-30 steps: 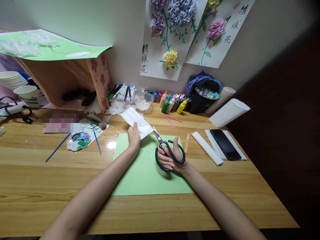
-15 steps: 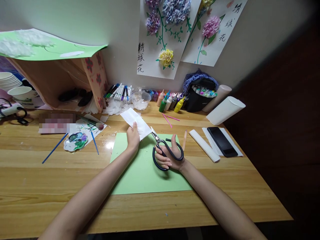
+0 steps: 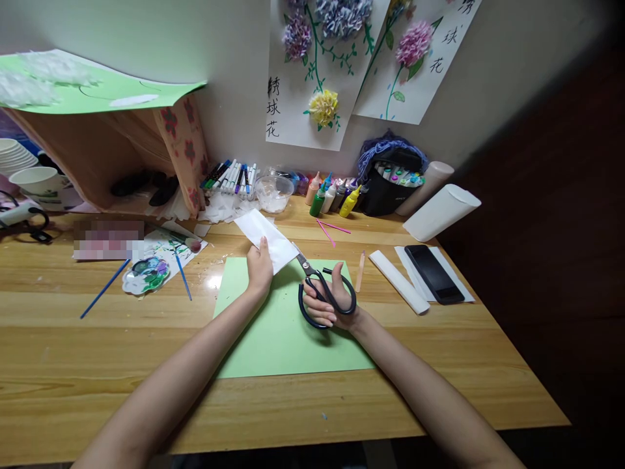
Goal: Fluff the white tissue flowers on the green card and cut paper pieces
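Note:
My left hand (image 3: 260,266) pinches a folded piece of white paper (image 3: 271,240), thumb on top, above a sheet of green paper (image 3: 273,345). Black-handled scissors (image 3: 325,293) are in my right hand (image 3: 336,303), its fingers through the loops and the thumb pointing up. The scissor blades meet the paper's right corner; the paper hides part of their tips. A wooden stick (image 3: 360,271) lies just right of the scissors.
A paint palette (image 3: 146,275) and blue brushes (image 3: 105,288) lie left. Paint bottles (image 3: 317,200), markers (image 3: 229,177) and a plastic bowl (image 3: 274,193) line the back. Rolled white paper (image 3: 442,212), a flat white strip (image 3: 399,282) and a phone (image 3: 434,273) are right.
The scissor blades have moved slightly up and onto the paper's corner, and their visible tips have gone behind or over its edge. My left hand stays nearly still. The view has shifted slightly.

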`<state>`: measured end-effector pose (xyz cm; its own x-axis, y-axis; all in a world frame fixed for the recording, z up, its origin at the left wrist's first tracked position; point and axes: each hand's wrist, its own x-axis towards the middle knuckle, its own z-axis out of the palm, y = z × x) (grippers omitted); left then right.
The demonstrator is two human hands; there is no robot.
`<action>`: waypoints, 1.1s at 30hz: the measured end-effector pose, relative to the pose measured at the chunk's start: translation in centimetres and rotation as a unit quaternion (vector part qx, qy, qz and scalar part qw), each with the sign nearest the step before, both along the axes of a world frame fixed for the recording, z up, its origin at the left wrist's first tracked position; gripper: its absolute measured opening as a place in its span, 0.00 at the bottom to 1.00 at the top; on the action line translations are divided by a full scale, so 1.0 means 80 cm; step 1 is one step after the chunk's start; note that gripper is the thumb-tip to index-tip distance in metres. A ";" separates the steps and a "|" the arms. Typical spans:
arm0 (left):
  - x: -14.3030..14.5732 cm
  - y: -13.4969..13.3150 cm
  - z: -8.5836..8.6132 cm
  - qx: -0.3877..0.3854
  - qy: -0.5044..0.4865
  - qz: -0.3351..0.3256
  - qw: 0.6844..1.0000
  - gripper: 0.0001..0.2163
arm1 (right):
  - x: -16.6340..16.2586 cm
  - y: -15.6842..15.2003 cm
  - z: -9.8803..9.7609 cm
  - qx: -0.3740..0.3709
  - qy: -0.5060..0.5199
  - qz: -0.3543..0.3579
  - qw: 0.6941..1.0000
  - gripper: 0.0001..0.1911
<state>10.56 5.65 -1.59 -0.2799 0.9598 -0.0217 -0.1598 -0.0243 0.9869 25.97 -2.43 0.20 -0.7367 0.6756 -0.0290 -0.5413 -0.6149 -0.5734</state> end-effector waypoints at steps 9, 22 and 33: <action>0.007 -0.008 0.006 0.011 0.017 -0.059 0.998 0.20 | -0.001 0.002 -0.001 0.000 -0.026 -0.031 0.999 0.40; 0.010 -0.016 0.014 0.012 0.017 -0.092 0.996 0.20 | -0.007 0.001 0.000 -0.003 -0.034 -0.059 0.998 0.42; 0.013 -0.016 0.008 -0.001 -0.005 -0.118 0.993 0.22 | -0.011 -0.003 0.003 -0.004 -0.067 -0.086 0.994 0.44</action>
